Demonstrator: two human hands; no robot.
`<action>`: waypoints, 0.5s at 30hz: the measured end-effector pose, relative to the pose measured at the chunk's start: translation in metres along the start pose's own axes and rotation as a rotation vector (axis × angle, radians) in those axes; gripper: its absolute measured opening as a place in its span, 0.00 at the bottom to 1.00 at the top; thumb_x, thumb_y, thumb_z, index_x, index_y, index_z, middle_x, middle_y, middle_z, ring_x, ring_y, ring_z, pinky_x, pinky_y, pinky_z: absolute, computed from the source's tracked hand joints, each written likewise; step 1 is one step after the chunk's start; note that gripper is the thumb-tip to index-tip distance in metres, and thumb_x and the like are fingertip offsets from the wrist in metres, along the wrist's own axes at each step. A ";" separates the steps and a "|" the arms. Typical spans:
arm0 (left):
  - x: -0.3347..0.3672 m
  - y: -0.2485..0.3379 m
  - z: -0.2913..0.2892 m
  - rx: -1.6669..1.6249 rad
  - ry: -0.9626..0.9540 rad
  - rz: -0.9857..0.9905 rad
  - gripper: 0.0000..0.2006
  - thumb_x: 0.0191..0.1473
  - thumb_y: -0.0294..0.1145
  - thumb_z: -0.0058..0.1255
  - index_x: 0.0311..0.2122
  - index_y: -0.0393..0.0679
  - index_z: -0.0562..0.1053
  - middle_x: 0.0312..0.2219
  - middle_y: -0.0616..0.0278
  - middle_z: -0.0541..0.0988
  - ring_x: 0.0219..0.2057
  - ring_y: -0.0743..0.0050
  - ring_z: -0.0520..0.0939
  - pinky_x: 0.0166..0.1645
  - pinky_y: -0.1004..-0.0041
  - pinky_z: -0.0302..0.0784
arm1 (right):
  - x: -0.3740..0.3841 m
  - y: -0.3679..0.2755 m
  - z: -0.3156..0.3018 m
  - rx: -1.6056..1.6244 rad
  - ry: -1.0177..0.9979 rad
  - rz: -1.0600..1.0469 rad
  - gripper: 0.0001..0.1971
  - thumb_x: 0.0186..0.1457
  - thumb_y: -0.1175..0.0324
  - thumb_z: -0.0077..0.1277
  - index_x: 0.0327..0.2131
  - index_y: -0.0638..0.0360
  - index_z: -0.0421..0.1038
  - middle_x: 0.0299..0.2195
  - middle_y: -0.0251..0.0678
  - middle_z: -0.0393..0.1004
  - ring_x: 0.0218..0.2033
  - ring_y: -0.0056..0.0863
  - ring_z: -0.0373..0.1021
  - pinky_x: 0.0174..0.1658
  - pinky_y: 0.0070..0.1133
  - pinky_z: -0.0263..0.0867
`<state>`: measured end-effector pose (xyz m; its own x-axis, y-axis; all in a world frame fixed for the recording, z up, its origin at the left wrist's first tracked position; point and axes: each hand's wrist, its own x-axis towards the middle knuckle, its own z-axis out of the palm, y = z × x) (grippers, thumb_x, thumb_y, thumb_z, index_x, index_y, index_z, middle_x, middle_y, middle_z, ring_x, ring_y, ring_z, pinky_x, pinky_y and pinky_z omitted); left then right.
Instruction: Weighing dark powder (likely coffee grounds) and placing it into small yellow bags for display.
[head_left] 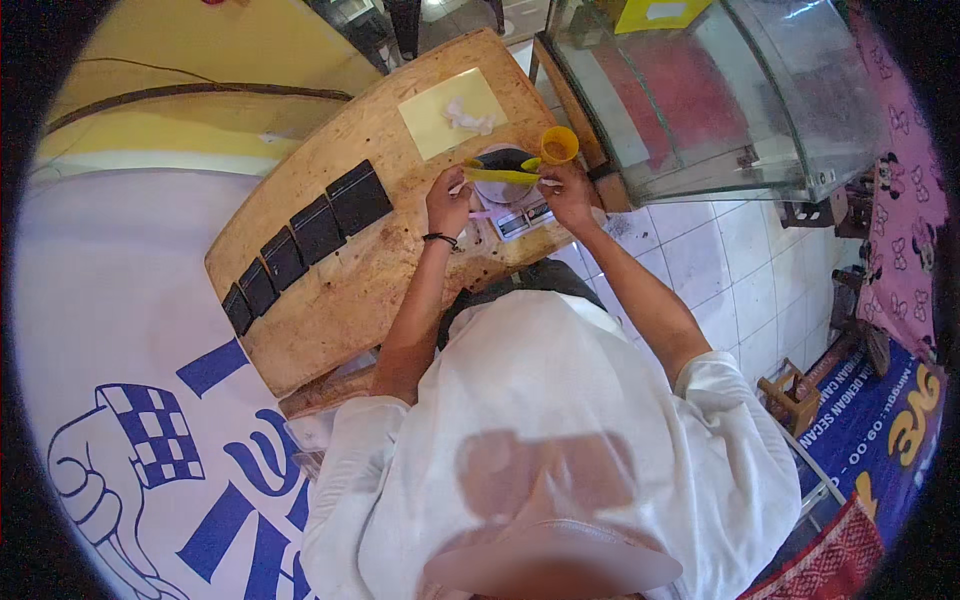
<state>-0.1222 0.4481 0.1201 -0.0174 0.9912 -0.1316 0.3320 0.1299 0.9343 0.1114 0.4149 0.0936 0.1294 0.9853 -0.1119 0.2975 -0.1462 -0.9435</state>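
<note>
A kitchen scale with a pale round pan stands at the table's right edge. Over the pan is a thin yellow-green strip with dark material beside it; its exact kind is unclear. My left hand pinches its left end and my right hand its right end. Both hands are closed, with the fingertips partly hidden. Just beyond my right hand is a yellow cup with brownish contents. A pinkish strip lies beside my left hand.
Several flat black rectangles line the left of the wooden table. Farther back lies a yellow sheet with crumpled white tissue. A glass case bounds the right side. White tiled floor shows below it.
</note>
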 end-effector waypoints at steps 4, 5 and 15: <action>-0.007 0.007 -0.005 0.016 0.000 -0.006 0.18 0.49 0.21 0.53 0.48 0.40 0.70 0.42 0.55 0.76 0.46 0.68 0.77 0.44 0.73 0.77 | -0.007 0.006 -0.008 -0.170 0.107 -0.035 0.12 0.49 0.76 0.53 0.40 0.62 0.70 0.37 0.40 0.75 0.38 0.31 0.73 0.39 0.24 0.70; -0.009 0.007 -0.005 0.038 0.011 0.002 0.18 0.49 0.21 0.53 0.48 0.40 0.70 0.42 0.55 0.76 0.45 0.68 0.77 0.43 0.73 0.77 | -0.008 0.021 -0.011 -0.236 0.180 -0.057 0.12 0.49 0.76 0.53 0.40 0.64 0.69 0.37 0.39 0.75 0.37 0.29 0.73 0.36 0.22 0.70; -0.100 -0.014 -0.029 0.270 -0.293 0.177 0.12 0.52 0.26 0.49 0.44 0.41 0.73 0.36 0.53 0.78 0.36 0.66 0.81 0.38 0.70 0.78 | -0.082 0.019 -0.005 -0.227 0.030 -0.030 0.06 0.48 0.76 0.52 0.33 0.64 0.72 0.30 0.44 0.75 0.33 0.33 0.73 0.35 0.25 0.69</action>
<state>-0.1524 0.3476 0.1297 0.3174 0.9428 -0.1016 0.5412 -0.0921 0.8359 0.1110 0.3305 0.0860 0.1448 0.9868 -0.0725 0.5062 -0.1368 -0.8515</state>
